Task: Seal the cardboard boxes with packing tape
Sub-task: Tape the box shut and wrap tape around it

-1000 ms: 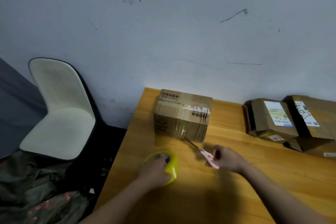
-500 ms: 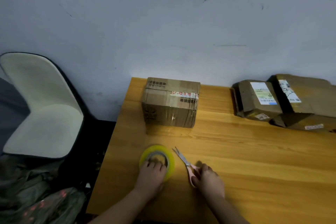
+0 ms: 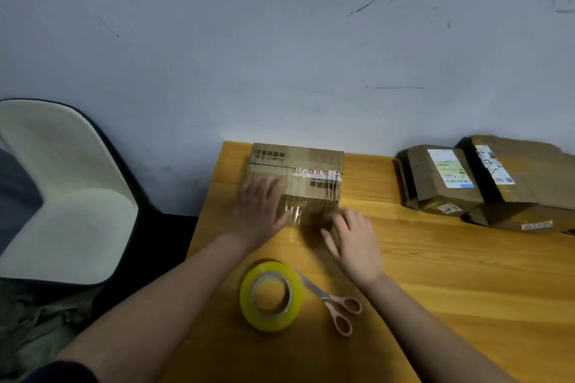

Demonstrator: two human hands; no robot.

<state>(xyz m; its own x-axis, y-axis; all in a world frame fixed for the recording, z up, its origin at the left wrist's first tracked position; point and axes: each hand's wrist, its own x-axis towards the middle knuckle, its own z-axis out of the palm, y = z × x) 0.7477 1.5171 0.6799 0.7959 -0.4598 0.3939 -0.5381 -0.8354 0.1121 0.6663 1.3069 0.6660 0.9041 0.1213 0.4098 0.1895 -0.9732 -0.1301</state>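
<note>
Nearest, between the forearms, a yellow roll of packing tape (image 3: 271, 296) lies flat beside pink-handled scissors (image 3: 337, 305) on the orange wooden tabletop (image 3: 451, 274). Beyond them, both hands lie flat with straight fingers, the left hand (image 3: 260, 208) and right hand (image 3: 353, 238) pressing the brown cardboard box (image 3: 308, 177). Firm, even rubbing should bond the tape. Labelled parcels (image 3: 441, 180) sit farther right; a white chair (image 3: 59, 190) stands left, before a scuffed grey wall (image 3: 280, 40).
</note>
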